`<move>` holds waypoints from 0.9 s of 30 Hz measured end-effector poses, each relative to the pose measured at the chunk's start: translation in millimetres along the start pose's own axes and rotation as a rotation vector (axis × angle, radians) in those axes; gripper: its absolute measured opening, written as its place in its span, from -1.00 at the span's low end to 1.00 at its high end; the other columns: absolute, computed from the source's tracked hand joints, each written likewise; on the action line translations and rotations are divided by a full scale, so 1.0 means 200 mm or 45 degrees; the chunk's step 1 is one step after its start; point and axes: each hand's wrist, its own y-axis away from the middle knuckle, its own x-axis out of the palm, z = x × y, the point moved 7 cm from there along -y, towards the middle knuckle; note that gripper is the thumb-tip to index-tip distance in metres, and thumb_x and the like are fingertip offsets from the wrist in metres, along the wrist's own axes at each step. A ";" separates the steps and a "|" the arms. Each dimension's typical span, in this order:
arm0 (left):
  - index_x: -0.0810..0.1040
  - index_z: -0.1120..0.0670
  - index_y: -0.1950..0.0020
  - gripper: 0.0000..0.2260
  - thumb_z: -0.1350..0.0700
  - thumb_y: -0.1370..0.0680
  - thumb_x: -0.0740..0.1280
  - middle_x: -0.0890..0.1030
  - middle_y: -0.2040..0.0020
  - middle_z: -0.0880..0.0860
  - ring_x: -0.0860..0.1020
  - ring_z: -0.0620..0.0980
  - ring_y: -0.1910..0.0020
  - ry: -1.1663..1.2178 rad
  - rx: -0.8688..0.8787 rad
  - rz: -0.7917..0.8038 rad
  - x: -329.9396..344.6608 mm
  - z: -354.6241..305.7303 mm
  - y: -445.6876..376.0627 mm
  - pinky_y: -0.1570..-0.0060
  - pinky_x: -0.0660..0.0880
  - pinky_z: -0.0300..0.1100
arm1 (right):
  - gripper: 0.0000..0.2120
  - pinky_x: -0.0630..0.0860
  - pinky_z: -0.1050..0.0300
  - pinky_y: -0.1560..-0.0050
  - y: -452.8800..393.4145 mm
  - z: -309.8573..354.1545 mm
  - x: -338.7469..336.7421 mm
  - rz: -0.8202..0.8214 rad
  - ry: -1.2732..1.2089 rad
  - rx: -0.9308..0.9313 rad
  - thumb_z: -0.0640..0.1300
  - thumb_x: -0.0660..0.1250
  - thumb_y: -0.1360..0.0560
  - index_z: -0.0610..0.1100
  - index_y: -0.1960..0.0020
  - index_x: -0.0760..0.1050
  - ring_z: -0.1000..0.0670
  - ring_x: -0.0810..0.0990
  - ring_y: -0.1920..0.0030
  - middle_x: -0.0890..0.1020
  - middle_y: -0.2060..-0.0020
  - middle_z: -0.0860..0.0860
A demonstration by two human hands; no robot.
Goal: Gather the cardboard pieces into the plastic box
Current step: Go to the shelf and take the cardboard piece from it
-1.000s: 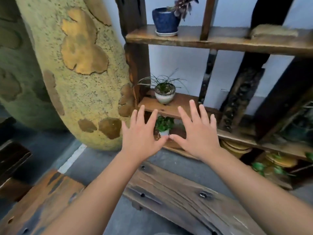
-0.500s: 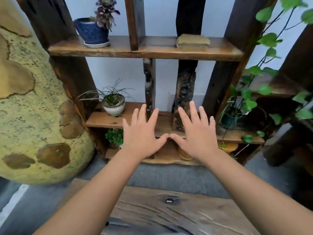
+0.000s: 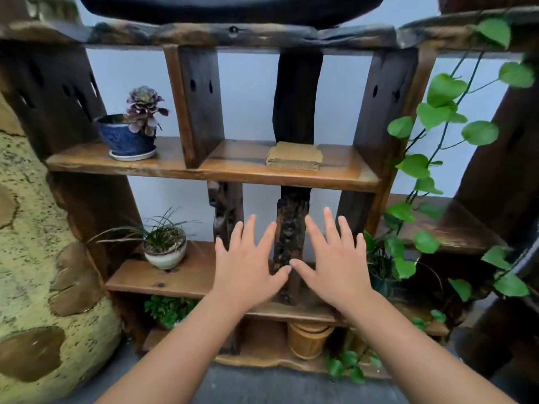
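A stack of tan cardboard pieces (image 3: 294,156) lies on the upper wooden shelf (image 3: 233,170), right of its middle. My left hand (image 3: 248,266) and my right hand (image 3: 335,258) are stretched out side by side below that shelf, palms down, fingers spread, thumbs almost touching. Both hands hold nothing. They are in front of the lower shelf level, well under the cardboard stack. No plastic box is in view.
A dark wooden rack holds a blue pot with a purple succulent (image 3: 131,135), a white pot with grass (image 3: 164,246), a wooden cup (image 3: 309,339) at the bottom and a trailing green vine (image 3: 431,118) on the right. A big yellow mottled vessel (image 3: 43,258) stands at left.
The view has swung right and upward along the rack, bringing the cardboard stack toward the centre. Both hands keep the same spread pose in front of me.
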 end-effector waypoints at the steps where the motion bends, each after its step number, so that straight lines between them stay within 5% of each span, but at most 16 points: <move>1: -0.02 -0.17 -0.52 -0.24 -0.45 -0.39 -0.02 0.07 -0.58 0.10 0.08 0.16 -0.54 0.006 0.001 -0.015 -0.01 0.00 -0.06 -0.33 0.14 0.37 | -0.18 0.20 -0.38 -0.36 -0.05 -0.02 -0.02 -0.027 0.003 0.000 0.45 0.04 -0.40 0.10 -0.54 -0.02 -0.25 0.11 -0.52 0.06 -0.57 -0.10; 18: 0.11 -0.18 -0.51 -0.25 -0.49 -0.39 -0.05 0.12 -0.57 0.07 0.10 0.16 -0.53 0.003 0.117 -0.221 -0.31 0.22 -0.72 -0.34 0.19 0.33 | -0.24 0.15 -0.26 -0.44 -0.66 -0.02 -0.21 -0.128 0.045 0.050 0.36 0.14 -0.47 0.07 -0.54 -0.01 -0.18 0.06 -0.54 0.07 -0.57 -0.07; 27: 0.06 -0.19 -0.52 -0.24 -0.48 -0.38 -0.02 0.13 -0.58 0.06 0.11 0.15 -0.53 0.034 0.198 -0.052 -0.21 0.27 -1.00 -0.37 0.10 0.35 | -0.27 0.29 -0.11 -0.39 -0.88 -0.08 -0.11 -0.061 0.009 0.035 0.31 0.20 -0.47 0.05 -0.53 0.07 -0.15 0.18 -0.51 0.15 -0.55 -0.08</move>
